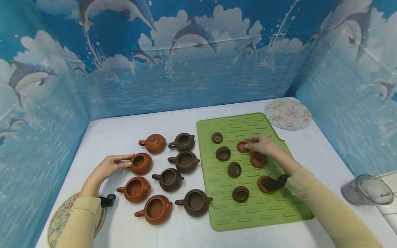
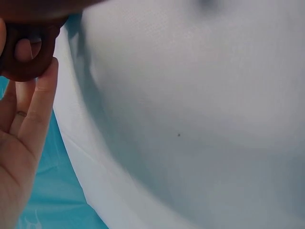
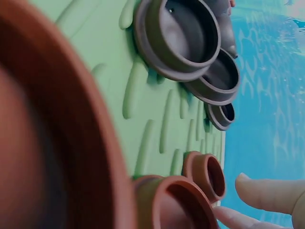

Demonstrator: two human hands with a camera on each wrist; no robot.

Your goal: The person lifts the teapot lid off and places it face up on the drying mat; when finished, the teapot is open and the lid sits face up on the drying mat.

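At the left, my left hand (image 1: 108,167) holds a small reddish-brown lidless teapot (image 1: 141,163) by its handle. In the left wrist view, fingertips lie against the handle loop (image 2: 25,74), and part of a finger shows through it. Over the green mat, my right hand (image 1: 262,144) reaches to a small reddish lid (image 1: 242,146), which lies with its hollow side up. From the right wrist view, the thumb (image 3: 269,193) is straight and looks apart from that lid (image 3: 207,174). Whether a fingertip touches it is hard to tell.
Other lidless teapots stand around, reddish (image 1: 134,189) and dark brown (image 1: 169,179). A lidded reddish teapot (image 1: 155,143) is behind. Several upturned lids (image 1: 234,169) lie on the green mat (image 1: 220,220). A glass (image 1: 367,190) stands right; round patterned mats (image 1: 288,114) lie at two corners.
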